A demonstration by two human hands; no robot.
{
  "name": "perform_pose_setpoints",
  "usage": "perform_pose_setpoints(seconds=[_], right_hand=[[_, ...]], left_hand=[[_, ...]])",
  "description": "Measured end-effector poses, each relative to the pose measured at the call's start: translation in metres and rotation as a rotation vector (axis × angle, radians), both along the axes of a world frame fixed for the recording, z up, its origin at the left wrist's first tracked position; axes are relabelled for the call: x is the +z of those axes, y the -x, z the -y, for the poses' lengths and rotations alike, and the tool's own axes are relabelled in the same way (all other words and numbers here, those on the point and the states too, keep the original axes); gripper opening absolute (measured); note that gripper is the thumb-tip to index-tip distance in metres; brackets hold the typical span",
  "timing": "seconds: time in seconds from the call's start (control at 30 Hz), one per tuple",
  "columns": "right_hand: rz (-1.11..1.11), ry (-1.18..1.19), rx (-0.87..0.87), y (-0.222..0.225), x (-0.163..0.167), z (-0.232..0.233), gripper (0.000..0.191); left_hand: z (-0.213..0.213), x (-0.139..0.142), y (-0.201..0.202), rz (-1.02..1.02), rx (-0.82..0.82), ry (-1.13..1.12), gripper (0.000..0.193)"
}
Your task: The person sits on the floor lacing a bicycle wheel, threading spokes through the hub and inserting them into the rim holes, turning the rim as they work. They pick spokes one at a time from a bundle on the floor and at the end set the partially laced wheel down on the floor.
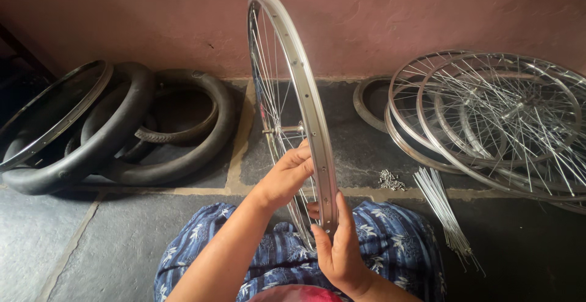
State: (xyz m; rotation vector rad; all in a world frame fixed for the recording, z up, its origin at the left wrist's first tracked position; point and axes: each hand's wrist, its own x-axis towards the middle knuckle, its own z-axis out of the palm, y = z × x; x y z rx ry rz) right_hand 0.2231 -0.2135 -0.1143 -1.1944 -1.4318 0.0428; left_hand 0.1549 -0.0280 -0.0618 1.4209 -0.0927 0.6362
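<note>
I held the spoked wheel rim (pixel 292 70) upright at frame centre, edge toward me, so the spokes showed. My right hand (pixel 342 250) clasped its lower edge for support; my left hand (pixel 287 177) pinched among the spokes near the hub.

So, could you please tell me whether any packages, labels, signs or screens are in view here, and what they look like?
None can be seen: no package, label, sign or screen.
The wheel rim held by the left hand and the right hand is bare silver metal.
The wall behind is plain pink.
</note>
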Motion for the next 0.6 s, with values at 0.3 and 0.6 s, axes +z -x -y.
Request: perform_pose_setpoints(seconds=[0.3, 0.6], right_hand=[[-0.043, 0.015, 0.058, -0.001, -0.007, 0.002, 0.074], [-0.003, -0.023, 0.058, 0.0, -0.013, -0.001, 0.074]], left_hand=[[-0.005, -0.005, 0.0, 0.084, -0.145, 0.21, 0.019], [-0.003, 0.0, 0.009, -0.015, -0.074, -0.018, 0.029]])
